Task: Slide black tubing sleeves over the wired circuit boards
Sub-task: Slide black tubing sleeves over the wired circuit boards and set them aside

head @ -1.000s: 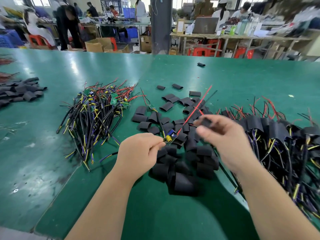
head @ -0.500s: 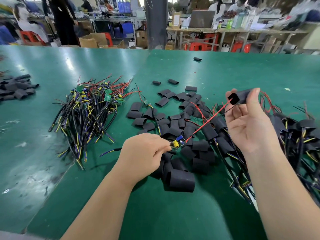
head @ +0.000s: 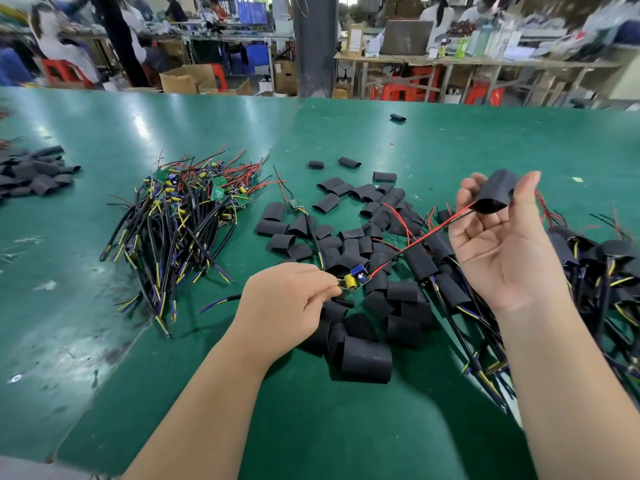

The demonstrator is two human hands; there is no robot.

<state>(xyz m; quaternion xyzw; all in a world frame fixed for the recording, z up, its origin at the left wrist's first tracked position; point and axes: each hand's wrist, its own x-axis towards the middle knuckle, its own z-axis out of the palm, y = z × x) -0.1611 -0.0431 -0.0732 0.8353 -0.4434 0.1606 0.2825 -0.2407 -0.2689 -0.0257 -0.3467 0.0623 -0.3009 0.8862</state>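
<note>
My left hand (head: pixel 287 303) pinches a small circuit board (head: pixel 354 280) with a yellow capacitor and a blue part, low over the sleeve pile. Its red and black wires (head: pixel 420 239) stretch up to the right into a black tubing sleeve (head: pixel 493 195). My right hand (head: pixel 502 244), palm up, holds that sleeve between thumb and fingertips above the table. Loose black sleeves (head: pixel 367 244) lie scattered on the green table (head: pixel 311 427) between my hands.
A heap of bare wired boards (head: pixel 183 220) lies at the left. Sleeved boards (head: pixel 602 271) are piled at the right. More sleeves (head: pixel 31 174) sit at the far left edge, one stray sleeve (head: pixel 397 117) far back. People and benches stand beyond the table.
My right hand lifted the sleeve up and to the right, away from the board, with the wires threaded through it. My left hand kept its pinch on the board.
</note>
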